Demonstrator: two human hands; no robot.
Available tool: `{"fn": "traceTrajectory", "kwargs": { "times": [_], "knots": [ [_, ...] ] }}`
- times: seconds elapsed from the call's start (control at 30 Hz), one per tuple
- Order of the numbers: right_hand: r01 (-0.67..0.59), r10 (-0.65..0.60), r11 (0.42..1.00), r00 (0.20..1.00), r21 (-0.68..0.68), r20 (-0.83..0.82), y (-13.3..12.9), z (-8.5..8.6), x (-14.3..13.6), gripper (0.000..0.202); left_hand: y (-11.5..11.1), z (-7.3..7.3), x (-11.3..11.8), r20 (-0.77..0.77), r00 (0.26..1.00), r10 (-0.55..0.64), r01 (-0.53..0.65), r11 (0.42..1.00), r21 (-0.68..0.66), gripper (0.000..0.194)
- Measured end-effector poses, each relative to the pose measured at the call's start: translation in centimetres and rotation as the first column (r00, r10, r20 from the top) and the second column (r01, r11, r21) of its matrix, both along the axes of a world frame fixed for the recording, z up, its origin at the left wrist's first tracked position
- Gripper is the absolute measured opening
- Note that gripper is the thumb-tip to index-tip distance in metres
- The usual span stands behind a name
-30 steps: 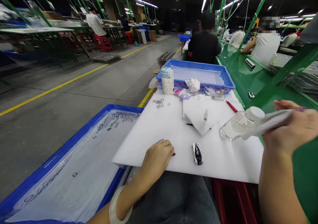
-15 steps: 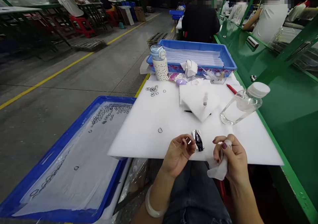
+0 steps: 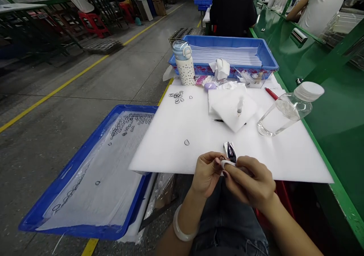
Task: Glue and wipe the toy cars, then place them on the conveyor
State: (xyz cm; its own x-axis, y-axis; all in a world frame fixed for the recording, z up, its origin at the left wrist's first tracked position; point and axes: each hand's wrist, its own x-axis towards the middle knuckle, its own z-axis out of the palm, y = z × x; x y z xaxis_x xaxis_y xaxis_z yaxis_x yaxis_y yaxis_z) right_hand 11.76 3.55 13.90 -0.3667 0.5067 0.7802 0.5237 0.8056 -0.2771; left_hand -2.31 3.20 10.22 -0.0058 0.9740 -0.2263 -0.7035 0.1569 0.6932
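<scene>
Just past the front edge of the white foam sheet (image 3: 165,150), my two hands meet. My left hand (image 3: 205,176) pinches a small dark shiny piece (image 3: 222,158), mostly covered by fingers. Pressed against that piece is a white wiping cloth (image 3: 228,163), wrapped over the fingertips of my right hand (image 3: 253,180), which is closed on it. Right behind the fingers lies a small black-and-white item (image 3: 230,152) with a glossy dark top. One thin black ring (image 3: 187,142) rests on the foam to the left.
A clear bottle (image 3: 287,110) leans at the right, near a red pen (image 3: 271,93). White wipes (image 3: 231,106) lie mid-sheet. A dotted flask (image 3: 184,68) stands before a blue bin (image 3: 269,61). Left and lower, a blue tray (image 3: 76,144) holds many rings. Co-workers sit farther off.
My right hand has moved left with the cloth, bringing it onto the small piece in my left hand. Earlier the hands were apart. The view has shifted slightly.
</scene>
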Motion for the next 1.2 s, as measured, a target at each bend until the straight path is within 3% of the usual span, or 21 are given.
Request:
{"fn": "traceTrajectory", "kwargs": {
  "times": [0.07, 0.13, 0.2, 0.27, 0.33, 0.4, 0.47, 0.57, 0.63, 0.9, 1.2],
  "knots": [
    [0.067, -0.067, 0.998, 0.998, -0.016, -0.001, -0.1, 0.3, 1.8, 0.024, 0.0, 0.1, -0.1, -0.039, 0.999, -0.007, 0.007, 1.0, 0.018, 0.047],
    [0.202, -0.211, 0.976, 0.971, -0.086, -0.112, 0.2, 0.3, 3.4, 0.024, -0.1, 0.3, -0.5, -0.091, 0.996, -0.013, 0.017, 0.999, 0.042, 0.045],
    [0.26, -0.319, 0.931, 0.92, -0.255, -0.227, 0.6, -0.3, 4.5, 0.015, 0.0, 0.3, -1.0, -0.161, 0.987, 0.005, 0.004, 0.998, 0.057, 0.036],
    [0.206, -0.347, 0.87, 0.901, -0.447, -0.261, 1.1, -1.2, 4.8, 0.008, 0.1, 0.3, -1.5, -0.387, 0.916, 0.102, -0.054, 0.99, 0.133, 0.022],
    [0.145, -0.326, 0.8, 0.919, -0.583, -0.22, 1.5, -2.0, 4.6, 0.015, 0.3, 0.2, -1.6, -0.676, 0.689, 0.261, -0.07, 0.953, 0.296, 0.012],
    [0.118, -0.294, 0.761, 0.939, -0.638, -0.177, 1.8, -2.6, 4.1, 0.017, 0.4, 0.0, -1.3, -0.811, 0.405, 0.421, 0.02, 0.883, 0.469, 0.009],
    [0.094, -0.253, 0.755, 0.955, -0.649, -0.155, 2.0, -2.7, 3.7, 0.017, 0.3, -0.3, -0.7, -0.816, 0.262, 0.515, 0.134, 0.818, 0.56, 0.01],
    [0.078, -0.209, 0.757, 0.97, -0.648, -0.128, 2.2, -2.6, 3.5, 0.014, 0.2, -0.7, 0.0, -0.81, 0.15, 0.567, 0.243, 0.773, 0.586, 0.011],
    [0.076, -0.195, 0.751, 0.975, -0.656, -0.11, 2.3, -2.6, 3.5, 0.013, 0.2, -0.9, 0.2, -0.824, 0.122, 0.554, 0.266, 0.782, 0.564, 0.011],
    [0.083, -0.175, 0.71, 0.983, -0.699, -0.061, 2.4, -2.6, 3.3, 0.012, 0.4, -0.6, -0.6, -0.879, 0.215, 0.424, 0.225, 0.855, 0.468, 0.027],
    [0.102, -0.167, 0.69, 0.986, -0.716, -0.021, 2.4, -2.4, 3.2, 0.012, 0.5, -0.8, -0.9, -0.912, 0.23, 0.339, 0.187, 0.904, 0.384, 0.028]
  ]
}}
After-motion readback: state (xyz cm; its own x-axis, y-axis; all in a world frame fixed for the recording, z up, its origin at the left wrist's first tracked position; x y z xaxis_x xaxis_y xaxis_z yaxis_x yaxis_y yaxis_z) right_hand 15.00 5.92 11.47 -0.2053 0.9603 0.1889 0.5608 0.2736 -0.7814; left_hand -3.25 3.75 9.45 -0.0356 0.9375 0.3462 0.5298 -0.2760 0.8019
